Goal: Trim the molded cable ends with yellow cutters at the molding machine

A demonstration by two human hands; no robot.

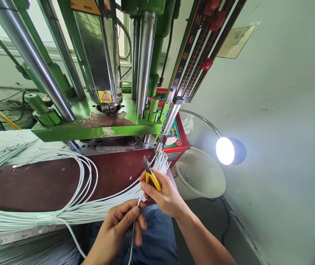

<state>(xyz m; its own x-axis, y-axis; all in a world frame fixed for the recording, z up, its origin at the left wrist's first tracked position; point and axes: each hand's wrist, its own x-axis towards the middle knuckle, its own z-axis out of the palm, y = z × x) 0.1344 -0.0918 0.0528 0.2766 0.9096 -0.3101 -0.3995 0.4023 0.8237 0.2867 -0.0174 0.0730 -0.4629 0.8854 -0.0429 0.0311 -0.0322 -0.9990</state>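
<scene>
Grip, head view: right hand (pixel 163 193) closed around yellow-handled cutters (pixel 155 181), tips pointing up and away; its thumb and finger also meet at the upper end of a cable (pixel 132 235). Left hand (pixel 120 221) pinches the same cable just below; the rest hangs over the lap. Bundled white cables (pixel 91 211) lie on the brown tabletop (pixel 113 173). Green press (pixel 99 132) stands beyond; lit lamp (pixel 225 151) at right.
</scene>
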